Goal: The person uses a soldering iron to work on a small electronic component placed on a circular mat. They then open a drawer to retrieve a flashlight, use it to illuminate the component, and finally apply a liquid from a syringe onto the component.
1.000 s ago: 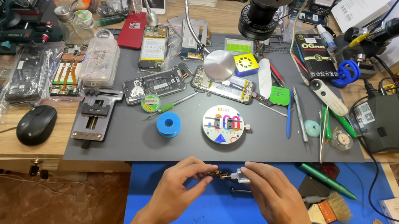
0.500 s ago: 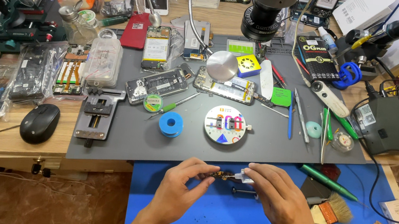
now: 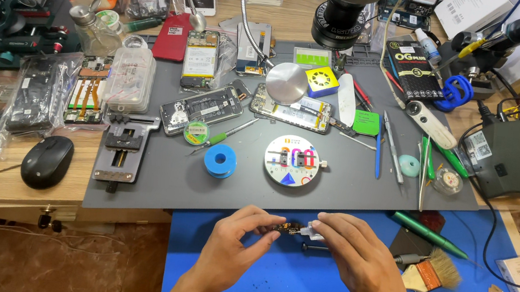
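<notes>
A small dark circuit board with gold-coloured contacts [image 3: 288, 227] is held at lower centre of the frame, just above the blue mat [image 3: 255, 286] on the tabletop. It is pinched between the fingertips of the left hand [image 3: 235, 240] and the right hand [image 3: 353, 255]; both grips are closed on it, the right also touching a small pale piece at its end. The long axis of the board is seen to run left to right across the frame, roughly level; which face points upward cannot be told. A slip could be caused by so light a pinch, and the board could be dropped onto the mat or bent if twisted between opposing grips.
</notes>
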